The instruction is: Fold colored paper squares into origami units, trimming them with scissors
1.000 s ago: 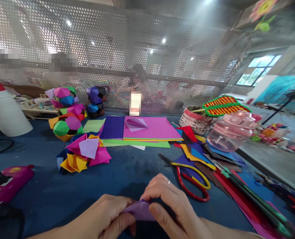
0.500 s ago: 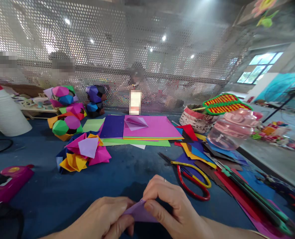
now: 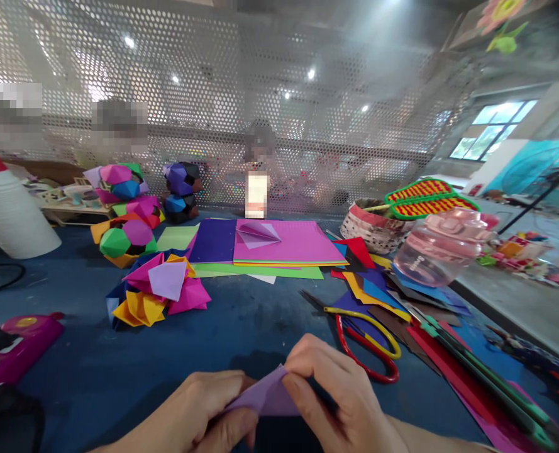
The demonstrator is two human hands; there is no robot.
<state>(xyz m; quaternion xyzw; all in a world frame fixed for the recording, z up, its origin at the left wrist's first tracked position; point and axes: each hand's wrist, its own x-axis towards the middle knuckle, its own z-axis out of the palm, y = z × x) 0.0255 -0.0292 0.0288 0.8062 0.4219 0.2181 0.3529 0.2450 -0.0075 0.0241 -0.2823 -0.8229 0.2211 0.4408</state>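
R hand point(image 3: 333, 393) a touch further R vs prev. frame, more of purple paper point(image 3: 272, 397) showing up top. It's betw. hands: L hand point(image 3: 215, 402) clamped on L end, R pinching top corner. Scissors point(image 3: 349, 313) just beyond, on worktop point(image 3: 251, 314).

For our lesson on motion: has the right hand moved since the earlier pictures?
Yes; the right hand has shifted slightly rightward, nearer the scissors.
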